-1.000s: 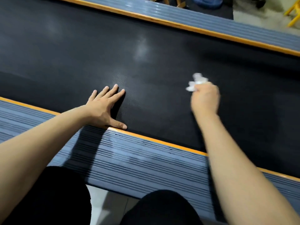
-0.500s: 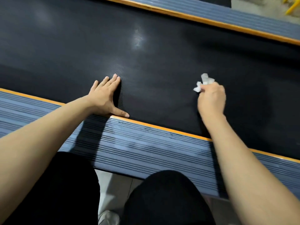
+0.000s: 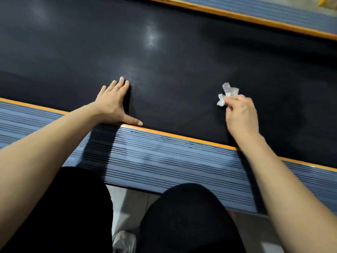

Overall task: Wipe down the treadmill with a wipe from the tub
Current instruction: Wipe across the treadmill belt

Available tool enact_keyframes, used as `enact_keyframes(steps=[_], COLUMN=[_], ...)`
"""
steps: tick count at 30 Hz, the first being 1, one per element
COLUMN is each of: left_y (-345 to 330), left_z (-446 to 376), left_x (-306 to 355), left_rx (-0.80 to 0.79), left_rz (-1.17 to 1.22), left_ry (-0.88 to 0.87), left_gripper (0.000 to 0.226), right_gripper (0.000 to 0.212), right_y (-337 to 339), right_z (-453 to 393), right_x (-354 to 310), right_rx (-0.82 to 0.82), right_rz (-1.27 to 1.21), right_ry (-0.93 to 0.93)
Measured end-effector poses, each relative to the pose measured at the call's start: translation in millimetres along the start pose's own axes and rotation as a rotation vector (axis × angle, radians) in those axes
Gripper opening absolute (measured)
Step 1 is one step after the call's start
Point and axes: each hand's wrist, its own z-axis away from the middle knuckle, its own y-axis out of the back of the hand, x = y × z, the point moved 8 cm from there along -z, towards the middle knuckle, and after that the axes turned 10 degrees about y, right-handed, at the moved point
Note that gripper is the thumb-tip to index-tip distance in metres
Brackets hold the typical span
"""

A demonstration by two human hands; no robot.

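1. Treadmill belt (image 3: 182,57): black, fine-ribbed, running across the view from 9 to 3 o'clock; two pale light glints on it toward 12 o'clock.
2. Near side rail (image 3: 164,156): blue-grey, ribbed, with an orange strip along the belt edge. Far side rail (image 3: 273,13) of the same make at 1 o'clock.
3. Left hand (image 3: 113,105): at 10 o'clock from centre, fingers straight and together, flat on the belt; thumb spread out along the orange strip. It holds nothing.
4. Right hand (image 3: 240,114): at 3 o'clock from centre, over the belt, fingers curled, pinching a wipe (image 3: 226,94) at its fingertips.
5. Wipe: white, crumpled, sticking out of the right hand toward 11 o'clock. Whether it touches the belt I cannot tell.
6. The two hands are well apart, bare belt between them.
7. Both forearms cross the near side rail; the left casts a dark shadow on it.
8. At 6 o'clock: the person's knees in black cloth, pale floor (image 3: 131,199) between them, and a light shoe (image 3: 124,240) at the bottom edge.
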Motion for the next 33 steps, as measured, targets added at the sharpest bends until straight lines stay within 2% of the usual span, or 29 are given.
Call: enact_keyframes(steps=[2, 3, 5, 6, 8, 10, 12, 14, 16, 18, 24, 27, 30, 33], left_y=[1, 2, 1, 2, 2, 2, 2, 2, 2, 1, -2, -4, -7, -10], left_z=[1, 1, 4, 4, 5, 5, 4, 3, 2, 1, -4, -5, -9, -10], left_x=[2, 2, 2, 1, 0, -1, 0, 1, 2, 3, -1, -1, -8, -8], left_rx=[-0.011, -0.011, -0.005, 0.007, 0.020, 0.016, -0.006, -0.019, -0.031, -0.048, -0.030, -0.027, 0.009, 0.043], left_rz=[-0.001, 0.002, 0.004, 0.001, 0.000, 0.002, 0.000, -0.012, -0.021, -0.028, -0.053, -0.071, -0.039, -0.033], left_ry=[0.008, 0.012, 0.017, 0.019, 0.015, 0.015, 0.017, 0.020, 0.027, 0.036, 0.030, 0.008, -0.012, -0.041], left_gripper=[0.161, 0.161, 0.160, 0.159, 0.158, 0.159, 0.160, 0.160, 0.160, 0.162, 0.166, 0.167, 0.172, 0.173], right_gripper=[0.031, 0.030, 0.036, 0.036, 0.031, 0.029, 0.023, 0.036, 0.039, 0.027, 0.018, 0.014, 0.017, 0.014], right_y=[-16, -25, -41, -45, -47, -34, -14, 5, 9, -3, -42, -51, -55, -48], right_z=[-6, -11, -11, -5, 0, 1, 4, 15, 25, 25, 10, -1, -37, -110], right_x=[-51, -89, -166, -194, -198, -160, -95, -35, -14, -34, -152, -172, -182, -185], right_rx=[-0.060, -0.113, -0.227, -0.290, -0.379, -0.342, -0.289, -0.219, -0.190, -0.205, -0.268, -0.283, -0.210, 0.066], right_rz=[-0.058, -0.164, -0.349, -0.364, -0.343, -0.317, -0.339, -0.370, -0.400, -0.478, -0.479, -0.428, -0.422, -0.524], right_ry=[0.103, 0.190, 0.439, 0.550, 0.657, 0.650, 0.490, 0.312, 0.209, 0.240, 0.729, 0.839, 0.843, 0.593])
